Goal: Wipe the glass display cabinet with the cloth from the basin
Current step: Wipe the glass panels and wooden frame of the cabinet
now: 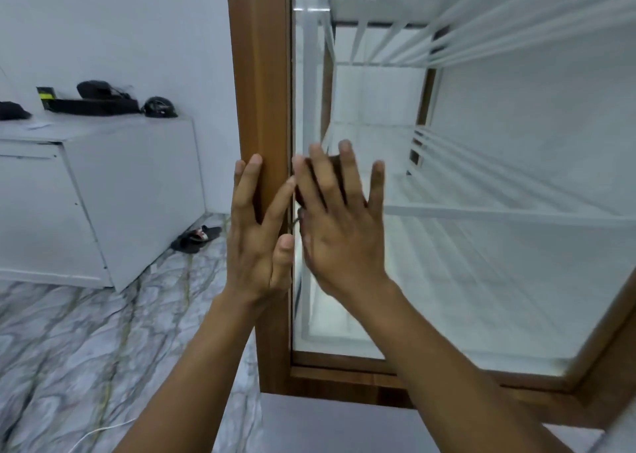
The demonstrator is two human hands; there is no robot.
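Cloth (pixel 335 170), dark brown, flat on the cabinet's glass pane (pixel 481 143), just right of the wooden frame post (pixel 261 91). My right hand (pixel 339 225) lies over it, fingers spread open, palm pressing it; only its top edge shows between fingers. Left hand (pixel 256 239) open, splayed on the post, touching no cloth. Right is the wiping hand; bare glass runs up and rightward.

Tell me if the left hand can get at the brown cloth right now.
Probably yes. The left hand rests on the wooden frame right beside the brown cloth, which the right hand presses flat on the glass. Only that hand covers it.
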